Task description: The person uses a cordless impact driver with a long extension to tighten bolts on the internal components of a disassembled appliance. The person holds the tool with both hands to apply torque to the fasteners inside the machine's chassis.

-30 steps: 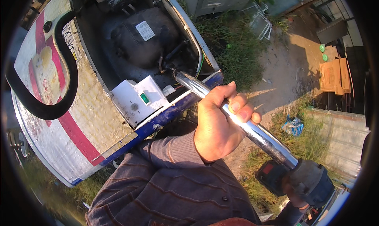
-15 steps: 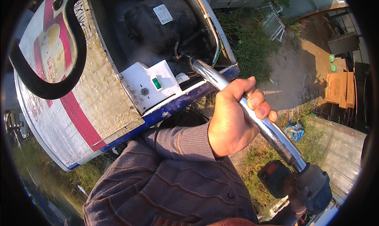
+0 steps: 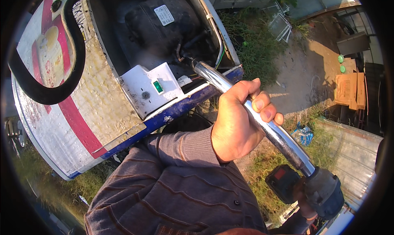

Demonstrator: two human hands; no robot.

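- Far L of both hands I've got a white-and-red casing (image 3: pixel 94 95), wet-looking, w/ a bent black bar (image 3: pixel 79 50) arching over it.
- Closer in, up-L of the L hand: a white box (image 3: pixel 143 81) w/ a green switch (image 3: pixel 158 86); beyond it, in the open bay, a dark rounded housing (image 3: pixel 164 35) w/ a pale label.
- L hand (image 3: pixel 238 124), grey-brown sleeve (image 3: pixel 180 146): I see it clamped round a chrome tube (image 3: pixel 283 142), fingers curled over.
- Tube slants down-R btwn the hands. Upper end sticks out past the L hand, over the bay's edge; can't tell from here if it touches anything inside. Lower end meets the tool.
- Above-R of the L hand: grass (image 3: pixel 254 50).
- R hand (image 3: pixel 304 204), low down, partly hidden: looks wrapped on the grip of a dark power tool (image 3: pixel 324 194), btwn tool body & battery block (image 3: pixel 282 183). Hands well apart.
- Above the R hand: blue plastic (image 3: pixel 303 135); farther up-R, a cardboard box (image 3: pixel 349 89); R of the plastic, a corrugated panel (image 3: pixel 353 148).
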